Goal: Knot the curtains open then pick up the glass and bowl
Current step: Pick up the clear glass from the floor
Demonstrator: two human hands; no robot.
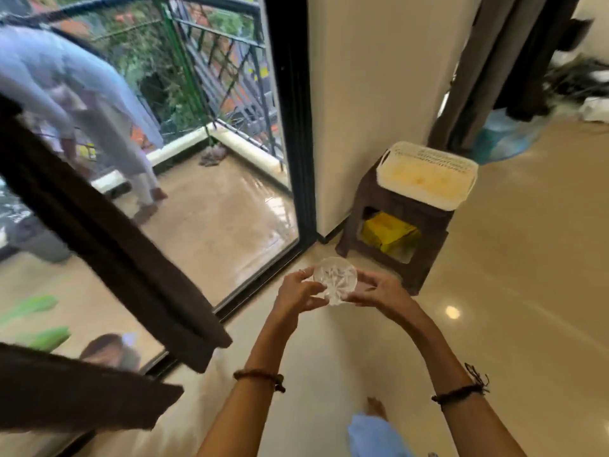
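Cut-glass bowl (335, 280) held between both hands at lower centre of the frame, above the tiled floor (510, 291).

I see my left hand (298, 291) gripping the bowl's left rim and my right hand (379, 291) pinching its right rim, each equally near, fingers curled onto the glass. The bowl is round, with no long axis, mouth tilted towards me. I cannot pick out a separate drinking glass. Brown curtain (108, 232) hangs at left, just beside the hands.

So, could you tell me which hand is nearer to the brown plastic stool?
Right. The right hand is just beside the brown plastic stool; the left hand is across the bowl.
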